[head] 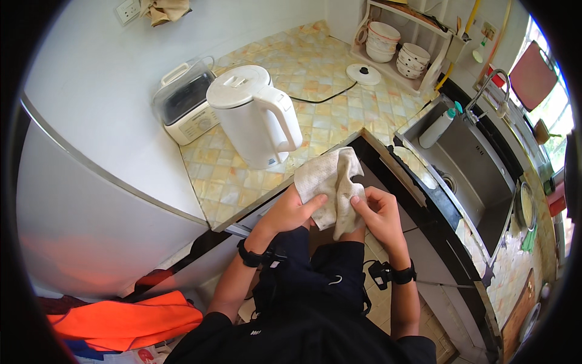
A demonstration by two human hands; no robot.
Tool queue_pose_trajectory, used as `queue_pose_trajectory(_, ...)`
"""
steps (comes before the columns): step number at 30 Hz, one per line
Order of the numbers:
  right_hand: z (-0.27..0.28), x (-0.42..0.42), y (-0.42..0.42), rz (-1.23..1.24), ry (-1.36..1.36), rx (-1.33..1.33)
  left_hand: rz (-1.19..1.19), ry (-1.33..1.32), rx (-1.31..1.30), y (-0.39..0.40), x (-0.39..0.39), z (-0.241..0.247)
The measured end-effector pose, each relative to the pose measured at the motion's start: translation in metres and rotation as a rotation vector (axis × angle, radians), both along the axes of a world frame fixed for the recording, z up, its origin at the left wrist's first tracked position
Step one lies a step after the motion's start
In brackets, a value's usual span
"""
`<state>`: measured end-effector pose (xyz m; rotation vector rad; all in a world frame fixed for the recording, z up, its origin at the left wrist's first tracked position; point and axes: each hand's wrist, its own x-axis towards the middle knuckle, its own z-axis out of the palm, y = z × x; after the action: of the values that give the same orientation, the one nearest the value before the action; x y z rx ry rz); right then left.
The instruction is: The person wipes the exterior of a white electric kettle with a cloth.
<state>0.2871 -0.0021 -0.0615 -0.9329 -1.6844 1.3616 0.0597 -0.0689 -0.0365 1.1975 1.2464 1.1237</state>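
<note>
A worn beige cloth is stretched between my two hands, with a fold running down its right part. My left hand holds its left side, the thumb on top and the fingers hidden beneath. At the right edge, my right hand pinches it between thumb and bent fingers. Just beyond the cloth, a white electric kettle stands on the tiled-pattern countertop, its handle towards the right. Behind the kettle to the left is a small white appliance with a dark clear cover.
A white round kettle base with a black cord lies farther back. Stacked bowls fill a white rack. On the right, a steel sink holds a spray bottle. Orange fabric lies at lower left.
</note>
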Motion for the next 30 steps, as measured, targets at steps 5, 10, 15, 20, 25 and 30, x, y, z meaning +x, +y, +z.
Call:
queue_pose_trajectory(5, -0.01, 0.003, 0.013, -0.314, -0.155, 0.341, 0.003, 0.518, 0.401, -0.006, -0.01, 0.01)
queue_pose_trajectory(10, -0.024, 0.02, 0.039, -0.182, 0.201, 0.384, -0.174, 1.034, 0.902, -0.02, 0.006, 0.049)
queue_pose_trajectory(15, -0.007, 0.023, 0.04, -0.09, 0.61, -0.117, -0.17, 1.111, 0.854, -0.033, 0.017, 0.034)
queue_pose_trajectory(20, -0.003, 0.042, 0.038, -0.077, 0.43, -0.033, -0.082, 0.838, 0.777, -0.03, 0.005, 0.031)
queue_pose_trajectory(25, 0.017, 0.032, 0.015, -0.03, 0.288, -0.061, -0.097, 0.367, 0.58, -0.029, -0.014, 0.025)
queue_pose_trajectory(30, 0.02, 0.021, -0.002, -0.011, -0.257, 0.317, -0.05, 0.095, 0.431, -0.027, -0.026, 0.023)
